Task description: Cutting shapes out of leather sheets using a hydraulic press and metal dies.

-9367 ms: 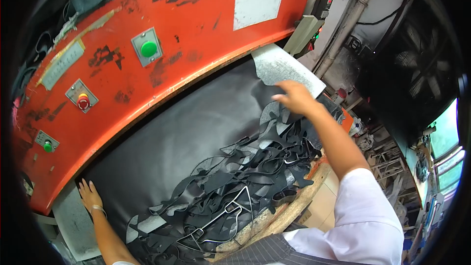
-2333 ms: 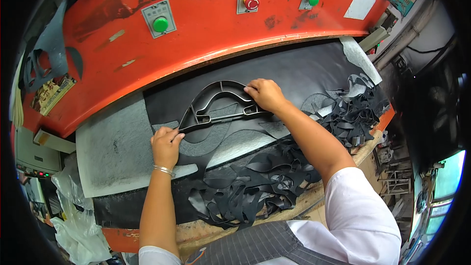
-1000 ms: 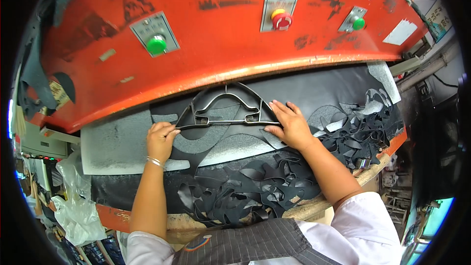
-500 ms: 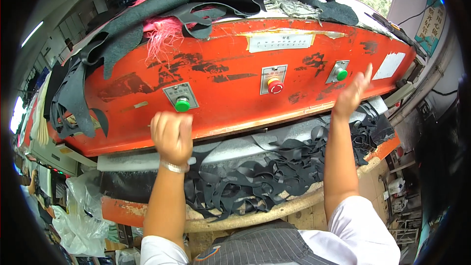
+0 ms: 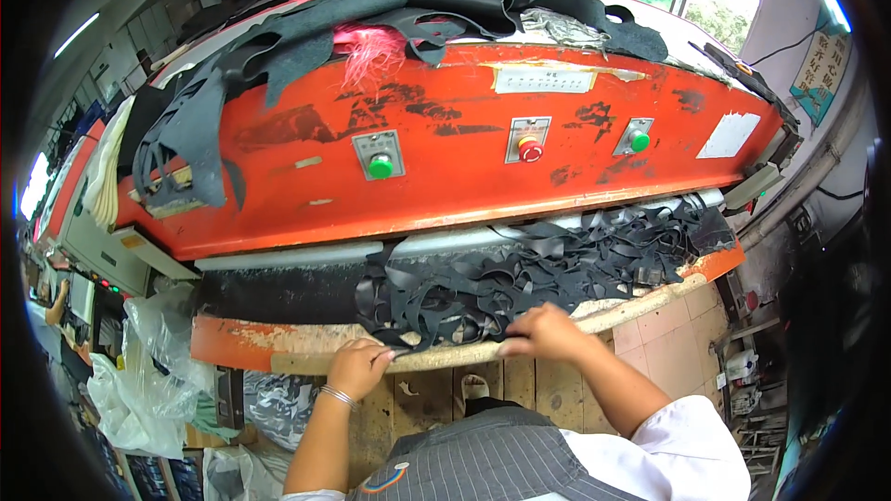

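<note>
A tangle of black leather scraps (image 5: 529,264), cut into strips and loops, lies along the bed of a red press (image 5: 445,158). At the near edge of the bed my left hand (image 5: 360,369) is closed, its fingertips pinched on a black strip at the front of the tangle. To its right, my right hand (image 5: 549,334) curls over the near edge with fingers closed on the scraps there; the exact piece between them is partly hidden. A worn pale strip (image 5: 445,358) edges the bed beneath both hands.
The press front carries a left green button (image 5: 380,167), a red stop button (image 5: 530,150) and a right green button (image 5: 639,141). Black leather sheets (image 5: 436,5) and pink fibres (image 5: 373,54) drape over its top. Clear plastic bags (image 5: 139,399) stand at the lower left.
Both hands have come down from near the green buttons to the bed's near edge and closed on the scraps. The view has shifted, showing more of the floor.
</note>
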`<state>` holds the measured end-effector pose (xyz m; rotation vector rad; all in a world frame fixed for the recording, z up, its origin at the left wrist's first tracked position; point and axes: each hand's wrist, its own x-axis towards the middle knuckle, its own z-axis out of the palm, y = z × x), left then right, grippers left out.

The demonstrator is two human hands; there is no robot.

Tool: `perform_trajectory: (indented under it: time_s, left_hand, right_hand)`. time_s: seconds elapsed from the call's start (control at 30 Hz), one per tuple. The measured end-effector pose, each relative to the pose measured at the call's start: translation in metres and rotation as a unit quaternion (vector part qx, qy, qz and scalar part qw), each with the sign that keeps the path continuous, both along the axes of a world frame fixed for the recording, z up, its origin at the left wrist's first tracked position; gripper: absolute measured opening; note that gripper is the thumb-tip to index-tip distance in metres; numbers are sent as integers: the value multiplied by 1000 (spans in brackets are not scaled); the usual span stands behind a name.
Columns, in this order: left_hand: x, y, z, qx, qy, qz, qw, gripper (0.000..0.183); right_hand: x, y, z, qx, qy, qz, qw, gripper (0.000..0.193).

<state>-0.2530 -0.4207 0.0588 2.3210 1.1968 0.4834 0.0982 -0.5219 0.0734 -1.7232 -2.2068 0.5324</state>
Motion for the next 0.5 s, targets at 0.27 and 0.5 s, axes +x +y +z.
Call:
perform_trajectory:
  time_s: [0.27,0.5]
  left_hand:
    - [9,-35,-17,101,35,94,990,24]
    - [16,13,5,-9,63,66,996,39]
  right_hand:
    - [-60,-32,-30,79,-72,-92,990,44]
    - [-54,-3,-12,82,-62,-98,990,41]
